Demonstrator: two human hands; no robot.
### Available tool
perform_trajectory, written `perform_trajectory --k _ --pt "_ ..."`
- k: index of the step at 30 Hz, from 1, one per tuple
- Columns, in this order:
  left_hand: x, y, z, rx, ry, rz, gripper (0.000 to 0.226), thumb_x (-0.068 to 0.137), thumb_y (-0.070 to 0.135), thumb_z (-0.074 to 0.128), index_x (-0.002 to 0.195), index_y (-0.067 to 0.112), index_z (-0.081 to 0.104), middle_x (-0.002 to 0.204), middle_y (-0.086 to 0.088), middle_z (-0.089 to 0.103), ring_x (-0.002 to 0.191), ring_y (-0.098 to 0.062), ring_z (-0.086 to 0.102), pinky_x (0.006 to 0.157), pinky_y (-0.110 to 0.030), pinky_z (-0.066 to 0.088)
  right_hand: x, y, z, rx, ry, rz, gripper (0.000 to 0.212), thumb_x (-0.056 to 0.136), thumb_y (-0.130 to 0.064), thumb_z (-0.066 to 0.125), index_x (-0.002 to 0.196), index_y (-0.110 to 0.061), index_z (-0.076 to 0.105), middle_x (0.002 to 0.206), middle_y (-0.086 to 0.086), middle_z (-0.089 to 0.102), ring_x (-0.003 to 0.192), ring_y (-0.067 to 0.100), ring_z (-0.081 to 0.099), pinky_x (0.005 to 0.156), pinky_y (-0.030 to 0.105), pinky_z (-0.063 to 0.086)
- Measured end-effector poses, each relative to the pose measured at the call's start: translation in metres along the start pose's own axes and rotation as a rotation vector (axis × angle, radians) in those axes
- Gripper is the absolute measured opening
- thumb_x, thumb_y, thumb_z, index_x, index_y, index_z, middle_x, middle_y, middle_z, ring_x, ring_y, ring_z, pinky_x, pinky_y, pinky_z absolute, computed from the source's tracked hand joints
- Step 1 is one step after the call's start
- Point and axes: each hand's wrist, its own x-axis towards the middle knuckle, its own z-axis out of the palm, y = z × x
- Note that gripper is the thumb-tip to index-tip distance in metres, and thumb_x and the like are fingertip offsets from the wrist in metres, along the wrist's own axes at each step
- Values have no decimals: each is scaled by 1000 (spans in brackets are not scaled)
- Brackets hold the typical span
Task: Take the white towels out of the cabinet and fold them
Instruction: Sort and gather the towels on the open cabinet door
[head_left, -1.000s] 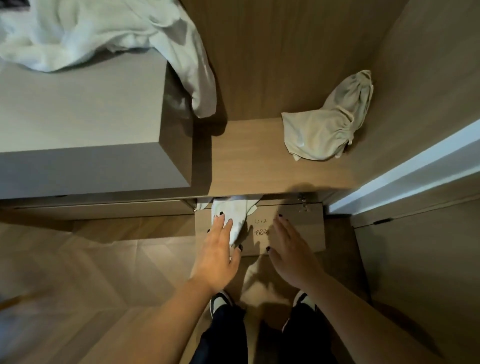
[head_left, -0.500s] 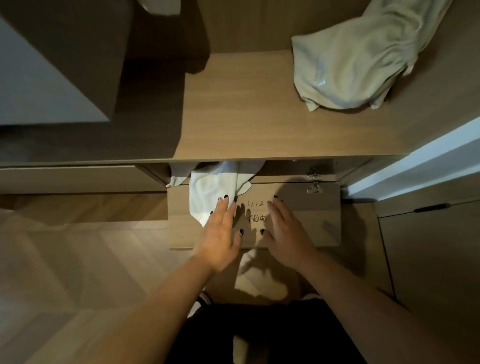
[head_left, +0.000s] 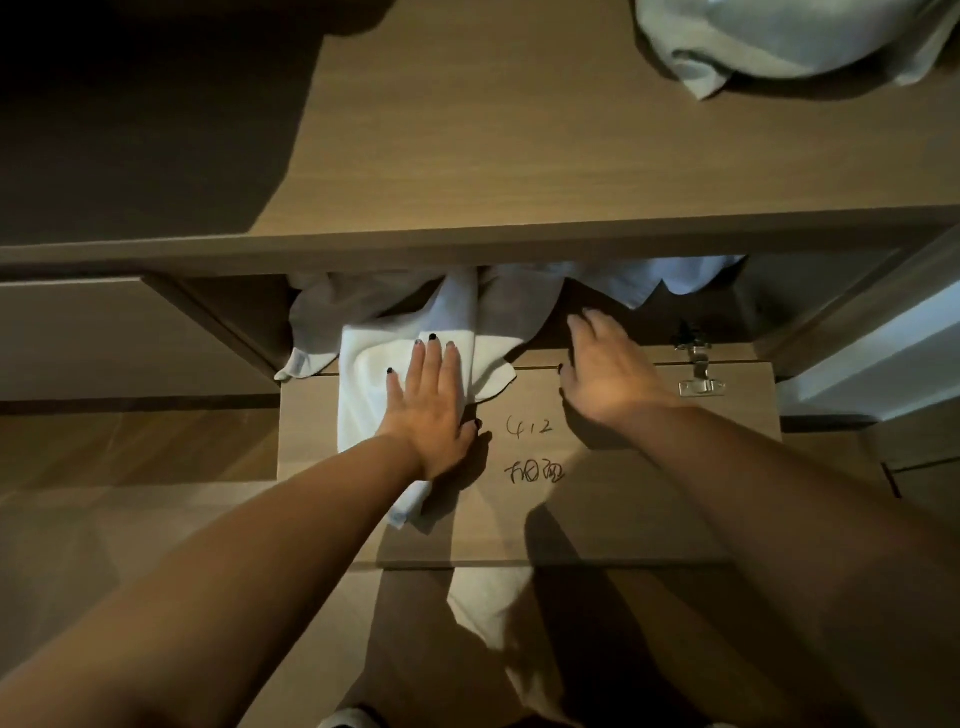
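— Where's the towel (head_left: 363, 384), and which way does it run?

— It spills out of the cabinet (head_left: 769, 291) opening and over the dropped door (head_left: 623, 499). Its long axis runs from the opening toward the person, with the near tip hanging low on the door, just under the left wrist.

— How does it look?

— White, soft and creased. The top bunches in folds inside the opening; one flap spreads right toward the hinge line.

— And the hands?

— The left hand (head_left: 428, 410) lies flat on the towel, fingers straight and together, pressing it to the door. The right hand (head_left: 605, 371) reaches over the door's far edge with fingers spread, gripping nothing I can see; its fingertips sit near a dark fold at the opening.

— Anything hard to make out?

— More white cloth (head_left: 660, 280) sits deeper inside, half hidden by the shelf (head_left: 519, 156) above; I can't tell whether it's the same towel. A bundle (head_left: 789, 41) on the shelf is cut off by the top edge. Handwriting (head_left: 532, 449) marks the door, and a hinge (head_left: 698, 371) sits at its right.
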Motion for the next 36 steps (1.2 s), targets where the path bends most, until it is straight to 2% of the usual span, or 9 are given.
perform_trajectory --k 4,9,13,16,20,24,29,32,36 --pt "20 -6 16 102 117 5 102 90 58 44 148 14 -28 161 -15 -22 149 -37 -18 116 -65 7 22 12 11 -165 23 -30 65 95 -28 55 151 -12 26 156 13 28 138 31 35 108 44 39" --pt "33 -24 27 114 174 -66 107 81 62 55 153 19 -12 163 -14 -5 150 -38 0 116 -64 4 25 9 34 -201 11 -182 68 94 -29 57 152 -14 25 158 12 23 141 30 29 113 43 34" --pt "26 -22 28 -199 309 -37 92 79 43 66 153 16 21 157 -13 28 138 -34 33 116 -48 26 5 13 55 134 -101 -120 71 95 -34 57 153 -17 21 161 4 17 148 24 17 115 39 27" --pt "22 -10 18 -667 468 -102 52 83 26 55 135 21 52 125 -3 61 111 -22 54 93 -34 45 -3 17 59 281 -112 -78 70 94 -38 58 152 -17 25 157 3 24 143 22 29 112 36 31" --pt "19 10 6 -1143 500 -282 44 84 -5 44 93 32 64 85 18 63 79 -1 59 60 -6 44 0 16 50 487 -84 28 58 98 -39 53 148 -13 36 150 7 39 136 23 39 106 30 32" --pt "9 35 6 -1405 431 -297 48 73 -16 48 83 26 70 69 8 66 62 -1 60 53 -14 49 4 12 44 900 -104 222 46 101 -48 39 116 -8 57 100 10 58 93 25 56 80 36 40" --pt "-5 51 19 -1334 287 -125 44 71 -20 46 69 18 66 57 14 62 55 6 55 52 -13 45 7 19 39 1233 -213 421 52 91 -42 64 123 -2 56 104 11 62 86 25 61 69 37 52" --pt "-9 46 21 -1147 249 -76 40 73 -11 54 84 25 67 78 5 64 65 6 56 60 -10 46 10 20 40 1149 -91 422 29 80 -13 75 107 -5 67 102 16 71 93 31 70 80 44 61" --pt "-10 34 11 -1080 332 151 56 69 19 61 123 25 50 102 1 63 86 -12 62 76 -25 54 12 17 39 1030 -25 300 37 77 -9 73 113 -11 66 102 10 72 95 24 69 87 40 58"
